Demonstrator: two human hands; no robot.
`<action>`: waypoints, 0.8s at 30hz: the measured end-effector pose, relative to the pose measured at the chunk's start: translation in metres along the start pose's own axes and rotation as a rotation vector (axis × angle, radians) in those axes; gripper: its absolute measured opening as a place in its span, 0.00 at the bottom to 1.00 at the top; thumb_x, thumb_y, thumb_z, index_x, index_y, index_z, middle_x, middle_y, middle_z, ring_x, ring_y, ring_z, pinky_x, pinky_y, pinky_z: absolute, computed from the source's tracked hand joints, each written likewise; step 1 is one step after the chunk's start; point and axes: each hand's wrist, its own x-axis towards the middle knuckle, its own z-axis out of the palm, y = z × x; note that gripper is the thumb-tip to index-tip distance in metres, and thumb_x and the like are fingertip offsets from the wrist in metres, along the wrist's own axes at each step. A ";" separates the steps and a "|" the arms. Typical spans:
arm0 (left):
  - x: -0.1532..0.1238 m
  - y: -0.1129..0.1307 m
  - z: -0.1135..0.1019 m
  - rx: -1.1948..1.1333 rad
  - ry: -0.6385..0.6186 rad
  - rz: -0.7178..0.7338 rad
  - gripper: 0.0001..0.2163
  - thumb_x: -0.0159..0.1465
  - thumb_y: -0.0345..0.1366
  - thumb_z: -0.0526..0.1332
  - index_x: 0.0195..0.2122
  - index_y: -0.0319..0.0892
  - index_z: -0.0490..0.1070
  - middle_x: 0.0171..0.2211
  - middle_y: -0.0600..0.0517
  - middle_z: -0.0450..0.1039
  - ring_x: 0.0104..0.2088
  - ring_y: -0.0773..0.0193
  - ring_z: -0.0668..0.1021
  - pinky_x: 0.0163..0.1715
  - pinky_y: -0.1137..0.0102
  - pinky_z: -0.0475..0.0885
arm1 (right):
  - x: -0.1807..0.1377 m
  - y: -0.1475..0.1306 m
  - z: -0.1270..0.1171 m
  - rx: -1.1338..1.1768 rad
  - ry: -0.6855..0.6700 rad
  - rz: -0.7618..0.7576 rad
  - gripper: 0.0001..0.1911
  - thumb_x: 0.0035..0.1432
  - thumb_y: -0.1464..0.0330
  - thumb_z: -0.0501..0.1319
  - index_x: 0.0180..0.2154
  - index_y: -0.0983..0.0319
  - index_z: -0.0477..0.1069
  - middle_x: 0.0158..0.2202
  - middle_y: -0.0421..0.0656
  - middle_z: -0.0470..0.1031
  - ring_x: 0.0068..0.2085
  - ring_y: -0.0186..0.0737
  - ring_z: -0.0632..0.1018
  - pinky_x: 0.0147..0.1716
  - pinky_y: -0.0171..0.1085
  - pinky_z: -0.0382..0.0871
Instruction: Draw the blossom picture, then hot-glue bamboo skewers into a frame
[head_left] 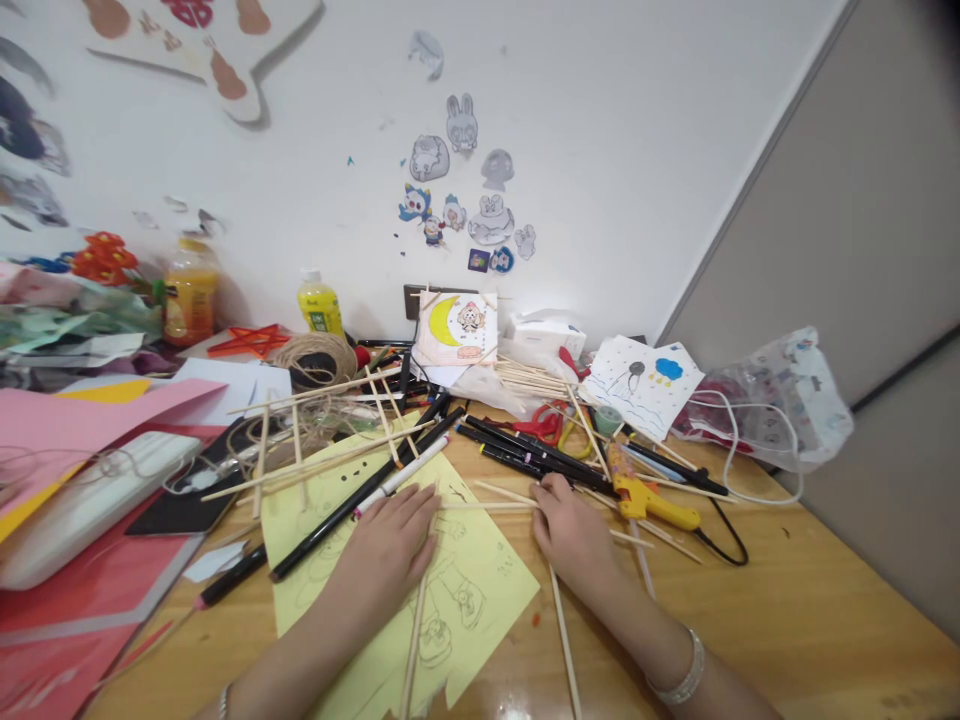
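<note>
My left hand lies flat, fingers stretched out, on a yellow sheet of paper with pencil drawings. Its fingertips touch a thin wooden stick that runs across the sheet. My right hand rests on the wooden table at the other end of that stick, fingers curled down onto it. More sticks lie under and beside both hands. A white marker and black pens lie just beyond the fingers.
A yellow glue gun with a black cord lies right of my right hand. Red scissors, a twine ball, drawn cards, a plastic bag, bottles and pink and red paper crowd the back and left.
</note>
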 end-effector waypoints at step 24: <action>-0.005 -0.007 0.006 -0.025 0.091 -0.084 0.18 0.67 0.37 0.45 0.51 0.41 0.70 0.51 0.45 0.73 0.50 0.55 0.75 0.49 0.58 0.71 | -0.026 0.055 -0.032 0.108 0.455 0.117 0.18 0.63 0.65 0.45 0.48 0.62 0.67 0.45 0.51 0.69 0.42 0.48 0.74 0.38 0.42 0.69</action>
